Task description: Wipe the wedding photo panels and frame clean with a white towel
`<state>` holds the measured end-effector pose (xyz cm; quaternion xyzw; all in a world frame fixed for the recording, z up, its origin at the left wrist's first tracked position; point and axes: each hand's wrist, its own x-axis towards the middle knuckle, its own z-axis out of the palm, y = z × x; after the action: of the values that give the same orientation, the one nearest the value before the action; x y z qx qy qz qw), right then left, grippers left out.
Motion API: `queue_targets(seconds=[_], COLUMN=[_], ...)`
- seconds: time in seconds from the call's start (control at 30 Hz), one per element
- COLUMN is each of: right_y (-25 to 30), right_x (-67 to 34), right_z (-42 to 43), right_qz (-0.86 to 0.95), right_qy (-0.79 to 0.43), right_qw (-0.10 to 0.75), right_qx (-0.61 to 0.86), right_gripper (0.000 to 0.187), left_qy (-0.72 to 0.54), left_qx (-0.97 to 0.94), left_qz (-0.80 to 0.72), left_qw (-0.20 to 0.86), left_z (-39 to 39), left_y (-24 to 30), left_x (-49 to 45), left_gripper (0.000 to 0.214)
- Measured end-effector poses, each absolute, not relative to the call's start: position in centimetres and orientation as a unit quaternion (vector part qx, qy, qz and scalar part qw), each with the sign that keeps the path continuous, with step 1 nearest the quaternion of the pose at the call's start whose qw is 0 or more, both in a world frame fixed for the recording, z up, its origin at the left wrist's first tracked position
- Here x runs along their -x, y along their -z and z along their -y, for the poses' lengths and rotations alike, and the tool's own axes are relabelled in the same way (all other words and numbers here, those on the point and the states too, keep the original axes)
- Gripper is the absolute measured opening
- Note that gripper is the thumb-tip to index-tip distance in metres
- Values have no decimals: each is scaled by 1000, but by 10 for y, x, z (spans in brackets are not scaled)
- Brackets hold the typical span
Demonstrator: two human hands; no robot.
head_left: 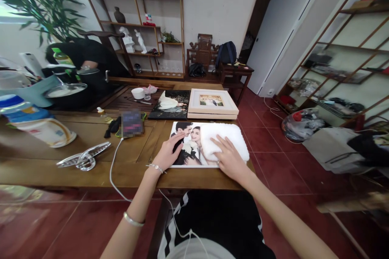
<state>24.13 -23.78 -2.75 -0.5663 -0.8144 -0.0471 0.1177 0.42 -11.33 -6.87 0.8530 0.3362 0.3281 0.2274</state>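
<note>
A large printed wedding photo (188,143) lies flat near the front edge of the wooden table (91,170). My left hand (168,151) rests on the photo's left part with its fingers spread flat. My right hand (229,158) presses down on a white fluffy cloth (227,137) that covers the photo's right half; its fingers lie stretched out on the cloth.
Behind the photo lie a dark photo print (170,105) and a white framed picture (212,103). A phone (131,123) with a white cable, a metal clip-like object (83,158), a bowl (138,93) and containers at the left share the table. A person in black (88,58) bends at the far left.
</note>
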Motion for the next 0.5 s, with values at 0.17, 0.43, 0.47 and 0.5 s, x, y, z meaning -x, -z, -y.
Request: queue_targets(seconds=[0.17,0.43,0.47,0.5], right_y=[29,21,21,20], right_x=[-225,-241,-245,-248], right_z=[290,241,228,216], right_qz=[842,814,809,805], right_qy=[40,4,3,4], right_qw=[113,109,111,113], right_qx=[527,571,577,582], right_gripper=[22,38,40,42], left_qy=[-334,-339,-339,-339], left_qx=[-853,-857,-858,-858], left_qz=[-331,-319,-317,-316], left_qw=[228,221,221,220], left_z=[114,111,111,111], left_y=[68,68,68,68], left_x=[-5,-6,-5,-5], left_gripper=[40,37,37,36])
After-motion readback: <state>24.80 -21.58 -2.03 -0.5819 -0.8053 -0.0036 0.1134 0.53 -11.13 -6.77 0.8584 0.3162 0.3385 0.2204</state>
